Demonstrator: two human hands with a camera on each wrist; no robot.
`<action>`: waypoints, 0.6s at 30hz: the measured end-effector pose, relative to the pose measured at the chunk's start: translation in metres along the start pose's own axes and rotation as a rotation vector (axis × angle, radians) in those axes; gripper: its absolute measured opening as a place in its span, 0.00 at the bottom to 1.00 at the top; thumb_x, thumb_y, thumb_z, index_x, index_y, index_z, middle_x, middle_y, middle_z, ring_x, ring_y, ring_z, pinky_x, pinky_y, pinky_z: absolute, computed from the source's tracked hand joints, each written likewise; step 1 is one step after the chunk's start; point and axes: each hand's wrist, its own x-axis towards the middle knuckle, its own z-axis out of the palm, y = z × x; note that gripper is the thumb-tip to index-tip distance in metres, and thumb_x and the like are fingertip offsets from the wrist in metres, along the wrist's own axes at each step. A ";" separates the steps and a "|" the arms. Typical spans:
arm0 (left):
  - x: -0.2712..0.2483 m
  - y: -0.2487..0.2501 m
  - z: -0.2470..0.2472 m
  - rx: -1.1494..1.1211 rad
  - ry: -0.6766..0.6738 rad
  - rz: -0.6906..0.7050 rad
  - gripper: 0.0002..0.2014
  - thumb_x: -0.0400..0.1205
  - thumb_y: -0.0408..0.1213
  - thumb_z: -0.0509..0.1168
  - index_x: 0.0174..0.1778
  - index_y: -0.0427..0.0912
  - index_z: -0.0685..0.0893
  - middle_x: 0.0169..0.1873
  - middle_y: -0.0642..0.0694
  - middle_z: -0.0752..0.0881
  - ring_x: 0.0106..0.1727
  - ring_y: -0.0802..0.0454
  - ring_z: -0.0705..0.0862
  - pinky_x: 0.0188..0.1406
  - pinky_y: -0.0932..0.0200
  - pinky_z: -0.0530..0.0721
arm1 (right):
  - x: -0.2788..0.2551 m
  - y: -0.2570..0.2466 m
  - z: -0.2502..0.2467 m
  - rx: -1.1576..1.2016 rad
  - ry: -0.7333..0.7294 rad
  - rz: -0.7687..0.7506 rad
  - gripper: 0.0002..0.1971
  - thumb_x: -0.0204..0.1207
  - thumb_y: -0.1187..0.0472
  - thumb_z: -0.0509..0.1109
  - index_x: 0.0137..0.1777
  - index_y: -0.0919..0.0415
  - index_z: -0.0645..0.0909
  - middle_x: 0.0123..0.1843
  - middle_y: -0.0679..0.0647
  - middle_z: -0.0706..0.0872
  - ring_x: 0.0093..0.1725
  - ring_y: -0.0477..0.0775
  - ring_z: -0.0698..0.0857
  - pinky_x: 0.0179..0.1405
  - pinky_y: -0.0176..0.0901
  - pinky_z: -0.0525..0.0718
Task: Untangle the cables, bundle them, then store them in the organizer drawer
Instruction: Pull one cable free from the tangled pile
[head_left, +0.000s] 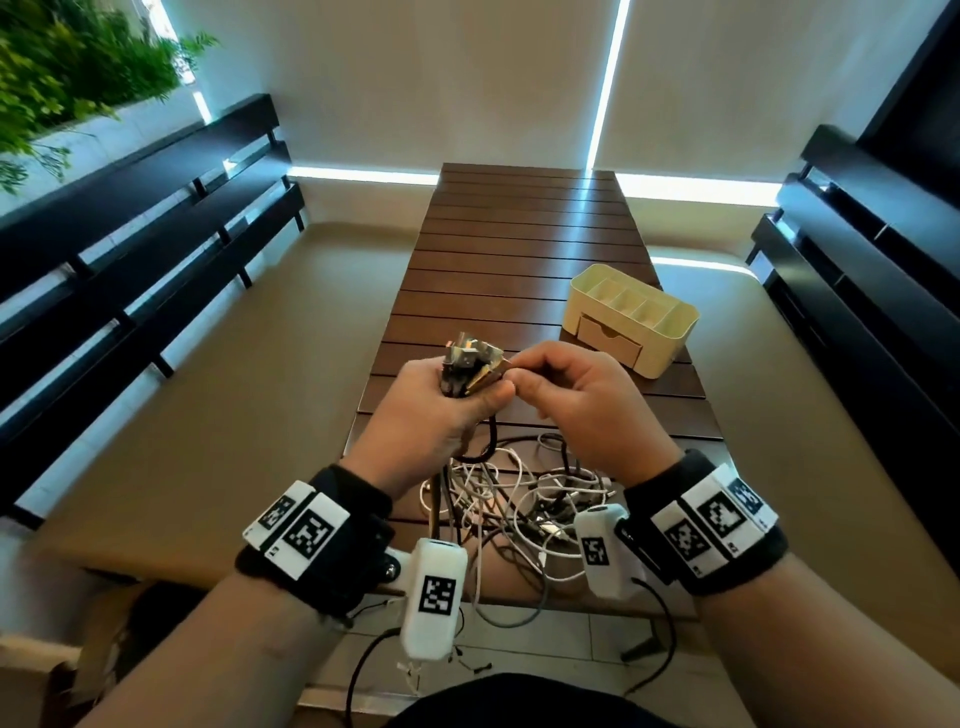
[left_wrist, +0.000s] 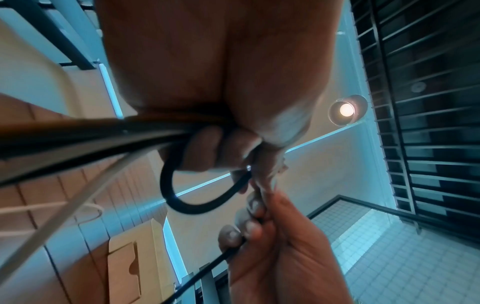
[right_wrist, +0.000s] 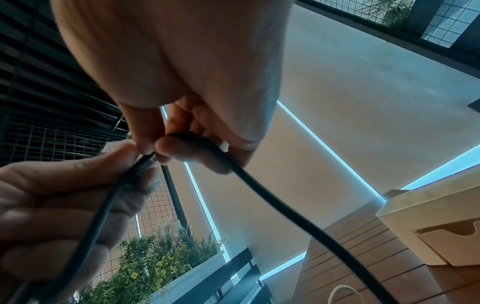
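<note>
My left hand (head_left: 452, 384) is raised above the table and grips a bunch of cable ends (head_left: 470, 369), plugs sticking up out of the fist. My right hand (head_left: 524, 379) meets it and pinches a black cable (right_wrist: 259, 189) between thumb and forefinger. In the left wrist view that black cable (left_wrist: 182, 197) makes a loop below my curled left fingers (left_wrist: 207, 148). A tangle of white and dark cables (head_left: 519, 504) lies on the table's near end, under both wrists. The cream organizer (head_left: 670, 332) stands at the right, its front drawer (head_left: 608, 343) shut.
The slatted brown wooden table (head_left: 519, 249) runs away from me. Dark benches flank it, one on the left (head_left: 156, 218) and one on the right (head_left: 857, 270). A planter with green plants (head_left: 78, 73) is at the far left. Some cables hang over the near table edge.
</note>
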 end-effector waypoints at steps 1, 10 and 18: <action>0.000 0.000 0.000 0.032 -0.002 0.017 0.08 0.81 0.38 0.73 0.37 0.49 0.85 0.20 0.56 0.76 0.22 0.57 0.71 0.24 0.60 0.70 | 0.000 0.001 -0.001 0.012 0.014 -0.001 0.04 0.80 0.64 0.73 0.50 0.56 0.88 0.38 0.46 0.88 0.35 0.39 0.82 0.38 0.35 0.82; 0.000 0.006 -0.020 -0.172 0.410 0.165 0.12 0.80 0.45 0.71 0.36 0.42 0.81 0.26 0.47 0.72 0.23 0.54 0.68 0.22 0.57 0.71 | -0.011 0.048 -0.003 0.026 -0.001 0.207 0.08 0.86 0.56 0.65 0.48 0.54 0.84 0.35 0.45 0.82 0.37 0.49 0.81 0.43 0.48 0.82; -0.004 -0.027 -0.019 0.034 0.346 -0.131 0.10 0.80 0.44 0.72 0.37 0.45 0.82 0.20 0.56 0.72 0.24 0.52 0.68 0.28 0.54 0.70 | 0.040 0.011 -0.048 0.003 0.306 -0.042 0.11 0.83 0.61 0.70 0.42 0.43 0.81 0.37 0.42 0.82 0.38 0.43 0.79 0.42 0.33 0.78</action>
